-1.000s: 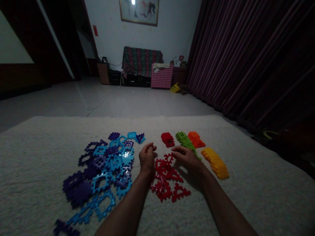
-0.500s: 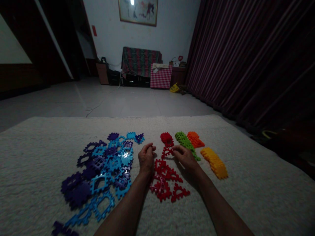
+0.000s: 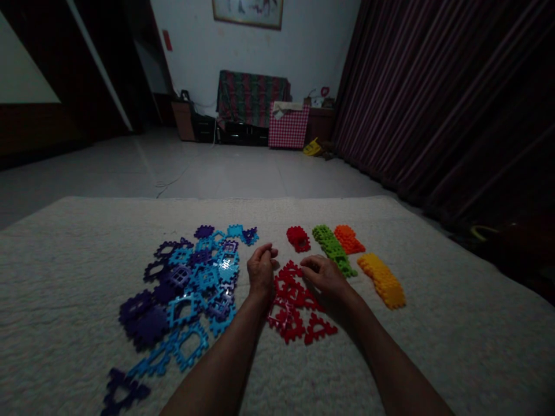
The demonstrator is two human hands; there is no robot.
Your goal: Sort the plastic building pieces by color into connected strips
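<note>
Flat interlocking plastic pieces lie on a cream rug (image 3: 65, 277). My left hand (image 3: 261, 270) is curled into a loose fist at the left edge of a loose heap of red pieces (image 3: 295, 309); whether anything is in it I cannot make out. My right hand (image 3: 324, 277) rests palm down on the same heap, fingertips bent onto a red piece. Beyond the hands stand neat stacks: red (image 3: 298, 238), green (image 3: 333, 249), orange (image 3: 347, 239) and yellow (image 3: 382, 279).
A wide scatter of blue and purple pieces (image 3: 186, 289) covers the rug to my left. Dark curtains (image 3: 455, 104) hang on the right. Across the bare floor stand a covered cabinet (image 3: 252, 105) and a red checked box (image 3: 288, 125).
The view shifted slightly. My right hand drew back from the far edge of the red heap onto its middle. The left fist stayed where it was.
</note>
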